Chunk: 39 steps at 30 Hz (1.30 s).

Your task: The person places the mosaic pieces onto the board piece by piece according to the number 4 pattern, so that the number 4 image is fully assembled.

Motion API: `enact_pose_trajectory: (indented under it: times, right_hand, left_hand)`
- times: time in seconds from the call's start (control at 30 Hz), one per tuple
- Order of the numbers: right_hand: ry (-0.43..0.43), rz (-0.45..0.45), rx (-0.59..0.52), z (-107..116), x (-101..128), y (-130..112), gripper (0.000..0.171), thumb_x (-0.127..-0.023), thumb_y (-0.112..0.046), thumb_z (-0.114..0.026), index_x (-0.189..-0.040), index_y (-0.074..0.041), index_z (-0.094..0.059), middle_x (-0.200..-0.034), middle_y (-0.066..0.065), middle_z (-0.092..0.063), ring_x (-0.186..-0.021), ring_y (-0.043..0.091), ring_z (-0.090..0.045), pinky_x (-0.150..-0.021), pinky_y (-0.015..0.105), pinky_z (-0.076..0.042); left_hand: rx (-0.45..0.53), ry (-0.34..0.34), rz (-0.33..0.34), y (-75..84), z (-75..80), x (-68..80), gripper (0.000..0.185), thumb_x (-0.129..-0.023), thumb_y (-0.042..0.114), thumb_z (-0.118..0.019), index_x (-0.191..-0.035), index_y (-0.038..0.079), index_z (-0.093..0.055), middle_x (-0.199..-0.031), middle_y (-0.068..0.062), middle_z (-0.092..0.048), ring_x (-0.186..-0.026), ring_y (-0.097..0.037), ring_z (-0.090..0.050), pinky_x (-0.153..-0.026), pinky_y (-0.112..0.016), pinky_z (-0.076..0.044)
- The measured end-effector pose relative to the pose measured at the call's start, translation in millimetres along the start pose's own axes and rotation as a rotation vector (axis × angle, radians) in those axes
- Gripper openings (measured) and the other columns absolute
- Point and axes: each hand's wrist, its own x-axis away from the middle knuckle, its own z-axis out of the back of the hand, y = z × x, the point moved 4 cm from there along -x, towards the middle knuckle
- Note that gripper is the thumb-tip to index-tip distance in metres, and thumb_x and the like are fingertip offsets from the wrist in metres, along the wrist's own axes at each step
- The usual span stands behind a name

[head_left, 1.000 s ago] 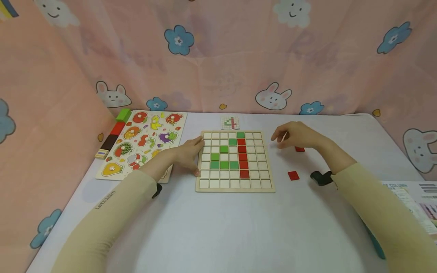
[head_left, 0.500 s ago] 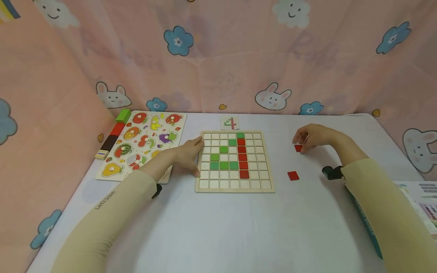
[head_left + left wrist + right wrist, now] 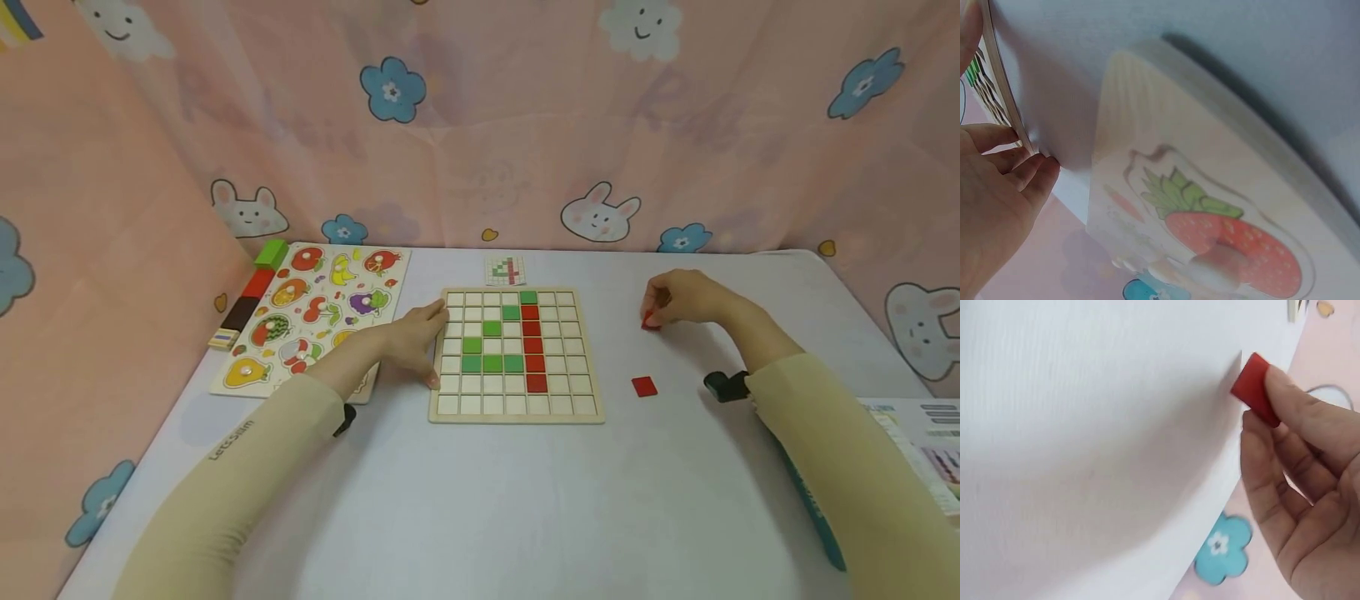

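Observation:
A wooden grid board (image 3: pixel 517 412) lies mid-table with green tiles (image 3: pixel 492 363) and a column of red tiles (image 3: pixel 533 345) set in it. My left hand (image 3: pixel 414 340) rests open against the board's left edge (image 3: pixel 1013 119), fingers (image 3: pixel 1029 178) straight along it. My right hand (image 3: pixel 678 300) is to the right of the board and pinches a red tile (image 3: pixel 649 320) between thumb and fingers, tilted up at the table surface (image 3: pixel 1254 387). A second red tile (image 3: pixel 644 386) lies loose on the table nearer me.
A fruit peg puzzle (image 3: pixel 315 312) lies at the left, its strawberry piece (image 3: pixel 1235 250) close by my left wrist. Coloured blocks (image 3: pixel 251 292) sit beside it. A small pattern card (image 3: pixel 506 270) lies behind the board. A printed sheet (image 3: pixel 922 442) is at the right edge. Pink cloth surrounds the table.
My right hand moved right from beside the board to the far red tile, came down on it and now pinches it. The left hand has not moved.

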Motion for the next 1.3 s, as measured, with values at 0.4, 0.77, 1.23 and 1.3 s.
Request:
enact_pose_trajectory:
  times: [0.4, 0.77, 1.23, 1.3]
  right_hand:
    - [0.001, 0.217, -0.193, -44.3, 5.9, -87.9, 0.012, -0.084, -0.015, -0.077, -0.092, -0.011, -0.069, -0.083, 0.002, -0.07, -0.079, 0.017, -0.059, -0.071, 0.023, -0.051]
    - [-0.088, 0.347, -0.221, -86.3, 23.0, -137.1, 0.01, -0.081, -0.007, -0.078, -0.09, -0.01, -0.074, -0.083, 0.0, -0.074, -0.074, 0.009, -0.064, -0.07, 0.02, -0.057]
    - [-0.043, 0.368, -0.128, -100.0, 31.9, -149.9, 0.006, -0.081, -0.005, -0.077, -0.081, -0.011, -0.076, -0.075, -0.005, -0.072, -0.069, 0.007, -0.058, -0.063, 0.019, -0.053]
    - [-0.043, 0.372, -0.125, -100.5, 32.5, -149.8, 0.006, -0.081, -0.006, -0.077, -0.082, -0.012, -0.076, -0.076, -0.005, -0.072, -0.07, 0.007, -0.059, -0.063, 0.019, -0.053]
  left_hand:
    - [-0.008, 0.011, 0.001, 0.4, 1.2, -0.4, 0.12, -0.074, 0.036, -0.086, -0.158, -0.001, -0.008, -0.167, -0.022, 0.006, -0.156, -0.041, -0.003, -0.129, -0.05, -0.013]
    - [-0.021, 0.013, 0.001, 1.5, 2.6, -0.2, 0.121, -0.073, 0.036, -0.086, -0.158, -0.001, -0.008, -0.167, -0.022, 0.006, -0.156, -0.041, -0.003, -0.129, -0.05, -0.013]
    - [-0.005, 0.007, 0.014, 1.4, 0.8, -0.8, 0.119, -0.072, 0.035, -0.087, -0.157, 0.0, -0.011, -0.167, -0.021, 0.005, -0.155, -0.042, -0.005, -0.128, -0.051, -0.014]
    - [-0.013, 0.006, 0.018, 1.9, 0.5, -0.6, 0.118, -0.072, 0.034, -0.087, -0.157, -0.001, -0.013, -0.167, -0.022, 0.003, -0.155, -0.042, -0.006, -0.128, -0.05, -0.015]
